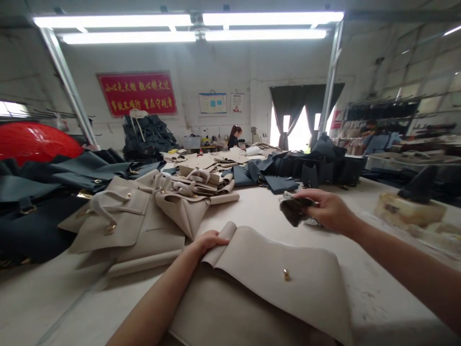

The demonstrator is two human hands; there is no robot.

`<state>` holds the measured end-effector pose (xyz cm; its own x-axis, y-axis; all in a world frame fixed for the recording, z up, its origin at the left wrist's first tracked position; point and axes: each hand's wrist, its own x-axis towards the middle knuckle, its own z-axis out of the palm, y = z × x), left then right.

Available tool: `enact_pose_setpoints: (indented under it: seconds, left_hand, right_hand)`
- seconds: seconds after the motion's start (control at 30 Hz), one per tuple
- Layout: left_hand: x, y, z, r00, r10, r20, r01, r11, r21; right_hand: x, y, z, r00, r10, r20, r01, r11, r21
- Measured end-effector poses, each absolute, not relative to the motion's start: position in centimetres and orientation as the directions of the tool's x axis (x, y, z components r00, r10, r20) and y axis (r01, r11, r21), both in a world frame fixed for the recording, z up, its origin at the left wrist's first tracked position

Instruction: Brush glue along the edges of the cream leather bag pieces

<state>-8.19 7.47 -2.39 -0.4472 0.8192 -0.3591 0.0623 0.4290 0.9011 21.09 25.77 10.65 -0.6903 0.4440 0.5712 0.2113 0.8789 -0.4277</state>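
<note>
A beige leather-like bag piece [266, 259] with a broad flap and a small gold clasp [286, 275] lies in front of me on the pale table. My left hand [211, 241] grips its rolled upper left edge, thumb on top. To the right, my right hand [326, 209] is raised above the table, fingers closed around a dark, crumpled cloth [297, 209] with lighter patches. The cloth is apart from the bag piece. Part of the piece's lower side runs out of view.
Beige bags with handles [122, 211] are piled at the left, beside dark blue-grey bags [32, 211]. More dark bags [324, 163] stand at the far right. A yellowish block with a dark object [406, 209] sits right of my arm. A person [235, 137] is at the back.
</note>
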Motion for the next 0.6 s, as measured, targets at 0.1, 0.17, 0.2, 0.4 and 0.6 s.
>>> enact_pose_setpoints:
  seconds: [0.1, 0.17, 0.2, 0.4, 0.6]
  left_hand:
    - [-8.2, 7.2, -3.2, -0.429, 0.834, -0.347, 0.033, 0.398, 0.917]
    - [-8.2, 7.2, -3.6, -0.429, 0.838, -0.337, 0.019, 0.382, 0.924]
    - [-8.3, 7.3, -3.8, -0.433, 0.837, -0.333, 0.016, 0.377, 0.926]
    - [-8.5, 7.7, -4.9, -0.514, 0.807, -0.291, 0.033, 0.358, 0.933]
    - [-8.6, 8.0, -5.5, -0.536, 0.795, -0.284, 0.048, 0.364, 0.930]
  right_hand:
    - [13.7, 25.1, 8.0, -0.819, 0.369, 0.440, 0.249, 0.919, -0.307]
    - [10.1, 24.2, 5.6, -0.886, 0.307, 0.346, 0.228, 0.941, -0.251]
    - [8.9, 23.7, 4.3, -0.917, 0.271, 0.293, 0.211, 0.952, -0.221]
    - [9.5, 23.7, 0.3, -0.995, 0.103, 0.017, 0.103, 0.994, -0.039]
    - [18.2, 26.9, 1.4, -0.984, 0.146, -0.102, 0.132, 0.983, 0.130]
